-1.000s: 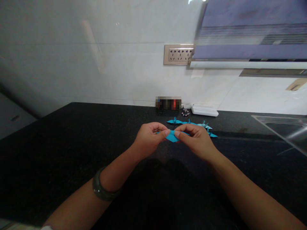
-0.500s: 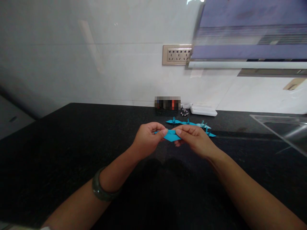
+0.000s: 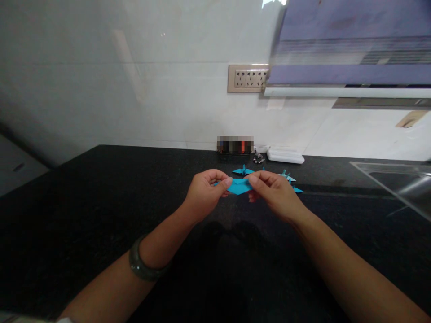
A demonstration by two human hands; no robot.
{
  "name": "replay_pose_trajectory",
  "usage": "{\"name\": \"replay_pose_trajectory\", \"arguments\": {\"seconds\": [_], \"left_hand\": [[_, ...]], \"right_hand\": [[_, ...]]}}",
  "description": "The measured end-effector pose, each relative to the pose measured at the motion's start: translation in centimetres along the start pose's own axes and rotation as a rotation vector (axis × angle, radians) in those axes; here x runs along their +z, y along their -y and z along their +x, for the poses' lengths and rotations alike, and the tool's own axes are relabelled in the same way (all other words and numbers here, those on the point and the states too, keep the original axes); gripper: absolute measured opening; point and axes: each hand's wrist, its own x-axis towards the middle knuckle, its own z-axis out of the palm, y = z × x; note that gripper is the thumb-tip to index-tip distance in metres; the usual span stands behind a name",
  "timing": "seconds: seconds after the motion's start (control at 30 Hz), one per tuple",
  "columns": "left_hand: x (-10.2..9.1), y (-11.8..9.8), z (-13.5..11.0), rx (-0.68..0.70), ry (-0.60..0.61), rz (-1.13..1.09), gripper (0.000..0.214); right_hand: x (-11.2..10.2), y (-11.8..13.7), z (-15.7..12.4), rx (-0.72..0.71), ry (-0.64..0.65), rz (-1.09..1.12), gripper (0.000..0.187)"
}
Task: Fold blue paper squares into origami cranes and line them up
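Observation:
A folded piece of blue paper (image 3: 239, 186) is held just above the black counter (image 3: 84, 202) between both hands. My left hand (image 3: 205, 195) pinches its left end with thumb and fingers closed. Its right end is pinched the same way by my right hand (image 3: 274, 194). Behind the hands, a few finished blue paper cranes (image 3: 244, 171) lie in a row on the counter, partly hidden by my right hand. A dark green bangle (image 3: 143, 267) sits on my left wrist.
At the back wall lie a dark blurred object (image 3: 235, 146), a small dark trinket (image 3: 258, 158) and a white flat box (image 3: 285, 156). A wall socket strip (image 3: 247, 78) is above. A sink (image 3: 397, 184) is at right, a shelf (image 3: 346, 67) overhead.
Both hands have moved slightly up and away from me with the paper. The paper now lies flatter, its fold showing between the thumbs.

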Motion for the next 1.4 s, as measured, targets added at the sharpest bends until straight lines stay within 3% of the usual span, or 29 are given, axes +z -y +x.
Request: {"name": "replay_pose_trajectory", "arguments": {"seconds": [0.3,0.43,0.53,0.87,0.97,1.2,1.4], "left_hand": [[0.2,-0.3,-0.2,-0.128,0.050,-0.171,0.030],[0.2,-0.1,-0.2,-0.105,-0.044,-0.189,0.023],[0.3,-0.1,-0.2,-0.092,-0.055,-0.184,0.022],[0.4,-0.2,-0.4,-0.084,-0.051,-0.177,0.025],[0.6,0.0,-0.4,-0.069,-0.042,-0.185,0.025],[0.9,0.1,-0.5,-0.077,-0.028,-0.170,0.023],[0.8,0.1,-0.3,-0.111,-0.036,-0.204,0.023]], "right_hand": [[0.3,0.1,-0.1,-0.102,-0.060,-0.165,0.022],[0.5,0.1,-0.4,-0.409,-0.127,-0.363,0.026],[0.5,0.1,-0.5,-0.631,-0.126,-0.608,0.016],[0.6,-0.2,-0.6,-0.815,-0.164,-0.849,0.009],[0.7,-0.2,-0.5,-0.802,-0.160,-0.841,0.010],[1.4,0.0,-0.6,-0.546,-0.133,-0.680,0.010],[1.8,0.0,-0.5,-0.435,-0.121,-0.547,0.008]]}}
